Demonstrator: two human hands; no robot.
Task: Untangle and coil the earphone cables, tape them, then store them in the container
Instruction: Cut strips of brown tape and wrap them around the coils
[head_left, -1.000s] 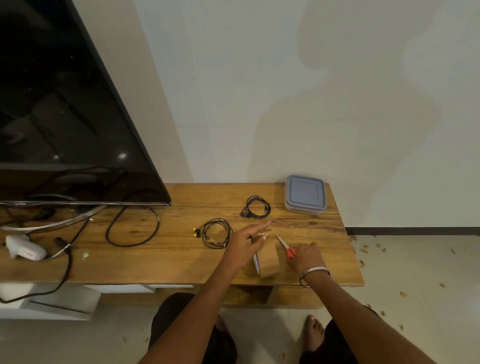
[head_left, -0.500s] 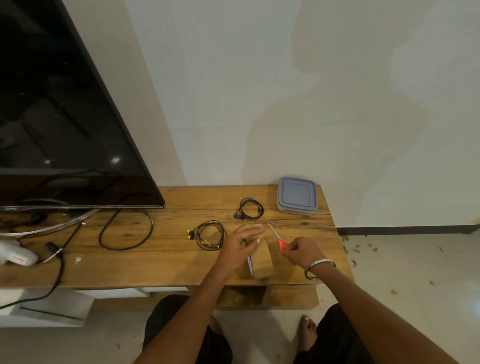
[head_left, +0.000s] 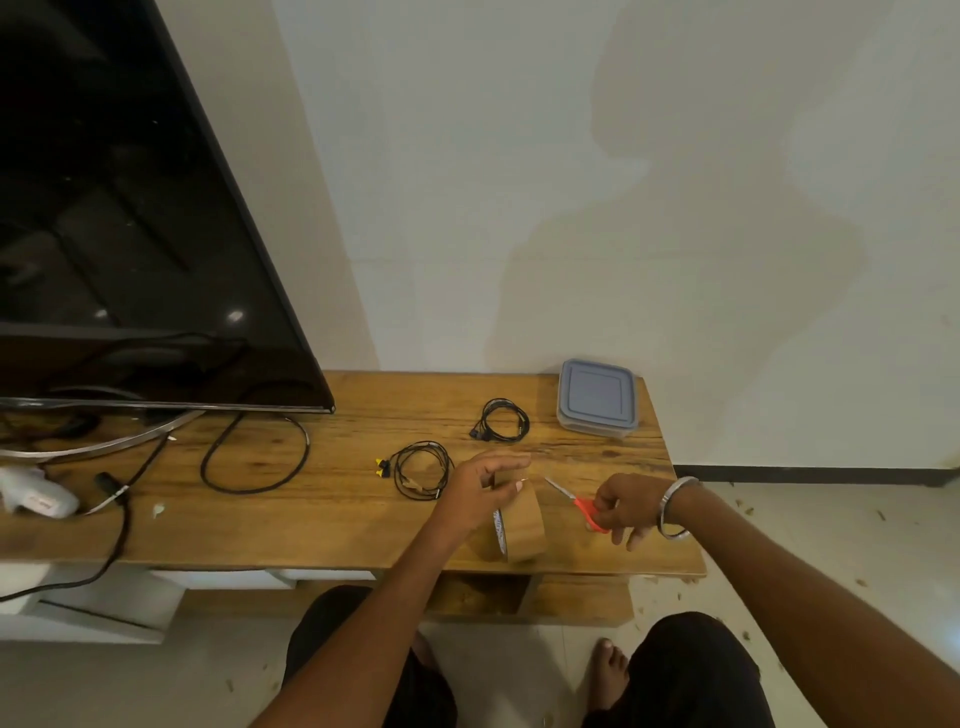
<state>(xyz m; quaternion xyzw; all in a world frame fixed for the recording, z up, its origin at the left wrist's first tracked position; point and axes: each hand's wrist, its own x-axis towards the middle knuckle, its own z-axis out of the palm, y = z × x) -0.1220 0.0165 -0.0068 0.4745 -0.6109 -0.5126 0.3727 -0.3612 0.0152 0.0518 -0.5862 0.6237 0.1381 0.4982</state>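
Two coiled black earphone cables lie on the wooden table (head_left: 322, 525): one with yellow tips (head_left: 418, 470) in the middle, a smaller one (head_left: 503, 421) farther back. A brown tape roll (head_left: 523, 525) stands on edge near the front edge. My left hand (head_left: 480, 493) pinches the roll's top, where a strip of tape seems pulled up. My right hand (head_left: 631, 506) grips the red handles of scissors (head_left: 576, 501), blades pointing toward the tape. A grey lidded container (head_left: 597, 397) sits at the back right corner, lid on.
A large black TV (head_left: 130, 234) fills the left, its curved metal stand and a looped black cord (head_left: 254, 452) on the table. A white device (head_left: 36, 499) lies at the far left. The table ends just right of the container. My knees and a bare foot show below.
My right hand has lifted the scissors off the table and brought them toward the tape. My left hand has curled down from an open reach onto the top of the roll.
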